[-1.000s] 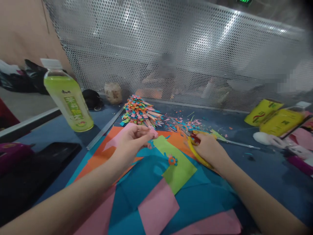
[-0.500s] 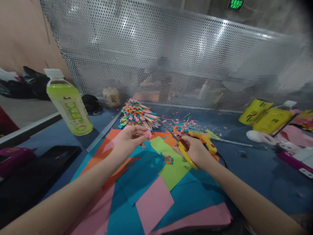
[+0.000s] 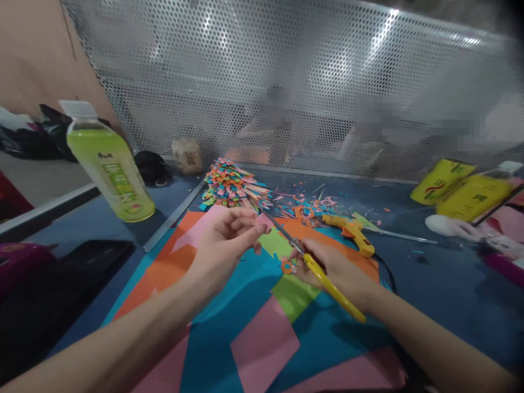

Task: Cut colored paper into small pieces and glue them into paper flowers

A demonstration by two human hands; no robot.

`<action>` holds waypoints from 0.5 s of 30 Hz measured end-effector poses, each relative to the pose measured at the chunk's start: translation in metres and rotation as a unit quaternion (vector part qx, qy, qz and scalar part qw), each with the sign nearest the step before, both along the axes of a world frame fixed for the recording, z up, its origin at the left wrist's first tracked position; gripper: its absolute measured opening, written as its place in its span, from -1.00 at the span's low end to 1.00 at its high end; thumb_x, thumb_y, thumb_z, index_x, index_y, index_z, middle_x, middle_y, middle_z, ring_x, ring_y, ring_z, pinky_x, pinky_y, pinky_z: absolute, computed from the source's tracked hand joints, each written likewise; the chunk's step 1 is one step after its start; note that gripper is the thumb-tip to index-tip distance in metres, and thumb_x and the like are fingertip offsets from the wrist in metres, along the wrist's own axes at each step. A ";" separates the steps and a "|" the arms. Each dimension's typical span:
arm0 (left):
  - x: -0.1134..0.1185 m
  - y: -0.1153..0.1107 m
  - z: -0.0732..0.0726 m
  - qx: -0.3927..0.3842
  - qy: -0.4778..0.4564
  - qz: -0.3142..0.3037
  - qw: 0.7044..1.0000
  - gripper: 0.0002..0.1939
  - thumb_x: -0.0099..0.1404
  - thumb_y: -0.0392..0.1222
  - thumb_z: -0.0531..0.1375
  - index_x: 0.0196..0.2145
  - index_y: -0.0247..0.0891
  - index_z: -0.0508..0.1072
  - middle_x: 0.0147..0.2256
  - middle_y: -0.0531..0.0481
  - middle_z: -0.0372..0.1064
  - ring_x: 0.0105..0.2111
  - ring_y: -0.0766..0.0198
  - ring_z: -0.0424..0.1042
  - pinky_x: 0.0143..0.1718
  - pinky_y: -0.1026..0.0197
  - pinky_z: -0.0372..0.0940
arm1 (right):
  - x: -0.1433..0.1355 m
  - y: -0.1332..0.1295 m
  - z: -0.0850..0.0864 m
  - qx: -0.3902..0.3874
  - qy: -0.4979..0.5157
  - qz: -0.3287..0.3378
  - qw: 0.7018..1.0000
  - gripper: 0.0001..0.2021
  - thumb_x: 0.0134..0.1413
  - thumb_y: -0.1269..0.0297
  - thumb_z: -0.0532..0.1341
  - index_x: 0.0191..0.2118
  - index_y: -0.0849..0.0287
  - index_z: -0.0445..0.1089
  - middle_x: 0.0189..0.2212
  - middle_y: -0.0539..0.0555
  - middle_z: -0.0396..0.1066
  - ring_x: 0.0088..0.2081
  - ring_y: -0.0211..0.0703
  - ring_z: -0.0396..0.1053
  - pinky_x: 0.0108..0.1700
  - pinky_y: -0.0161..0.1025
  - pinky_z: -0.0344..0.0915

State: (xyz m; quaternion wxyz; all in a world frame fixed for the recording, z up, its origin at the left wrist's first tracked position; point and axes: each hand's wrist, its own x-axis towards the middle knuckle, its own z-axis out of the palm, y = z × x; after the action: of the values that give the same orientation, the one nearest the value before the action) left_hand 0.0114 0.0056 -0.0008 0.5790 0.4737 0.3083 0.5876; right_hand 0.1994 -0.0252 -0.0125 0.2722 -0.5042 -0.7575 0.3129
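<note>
My left hand [image 3: 229, 240] pinches a small piece of pink paper [image 3: 265, 220] between thumb and fingers, above the coloured sheets. My right hand [image 3: 327, 267] is closed round a pair of scissors [image 3: 327, 284] with yellow handles. Their blades point up and left, with the tip close to the pink piece. Just left of my right fingertips lies a small orange paper ring [image 3: 286, 266] with blue bits round it. Beneath the hands spread a blue sheet [image 3: 245, 295], a green sheet [image 3: 295, 297] and a pink square [image 3: 266, 344]. Behind stands a cone of layered paper strips [image 3: 233, 185].
A bottle of green drink [image 3: 110, 164] stands at the left. Paper scraps [image 3: 315, 204] litter the table behind my right hand. A yellow glue gun [image 3: 352, 232] with a black cord lies to the right. A perforated metal panel [image 3: 229, 71] closes off the back.
My left hand has moved right with the pink paper, closer to the blades. The scissors' handles have swung toward the lower right. The view has shifted slightly.
</note>
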 end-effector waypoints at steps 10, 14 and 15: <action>-0.002 -0.004 0.004 0.000 -0.059 -0.026 0.998 -0.82 -0.01 -0.38 0.31 -0.43 -0.29 0.39 -0.57 0.15 0.40 -0.64 0.48 0.33 -0.65 0.43 0.29 | 0.002 -0.004 -0.010 -0.078 0.098 0.004 0.992 -0.67 -0.04 -0.04 0.19 -0.32 0.15 0.25 -0.47 -0.01 0.22 -0.47 -0.28 0.20 -0.46 -0.33 0.19; -0.001 -0.008 0.003 -0.003 -0.049 -0.049 0.998 -0.83 0.02 -0.39 0.29 -0.42 -0.28 0.37 -0.55 0.15 0.41 -0.65 0.49 0.33 -0.65 0.43 0.29 | 0.002 -0.005 -0.009 -0.088 0.099 0.005 0.991 -0.65 -0.05 -0.05 0.20 -0.33 0.14 0.22 -0.48 -0.03 0.16 -0.47 -0.28 0.17 -0.44 -0.33 0.20; 0.000 -0.009 0.003 -0.003 -0.044 -0.056 0.997 -0.84 0.03 -0.39 0.28 -0.42 -0.28 0.37 -0.54 0.15 0.41 -0.65 0.49 0.33 -0.64 0.43 0.29 | 0.001 -0.005 -0.009 -0.097 0.107 0.011 0.989 -0.65 -0.06 -0.05 0.20 -0.34 0.15 0.21 -0.49 -0.04 0.14 -0.47 -0.29 0.16 -0.44 -0.33 0.21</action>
State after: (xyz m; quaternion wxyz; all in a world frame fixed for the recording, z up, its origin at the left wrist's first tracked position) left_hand 0.0113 -0.0037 0.0019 0.6253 0.4619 0.2574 0.5739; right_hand 0.2008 -0.0303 -0.0216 0.2980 -0.4839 -0.6955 0.4398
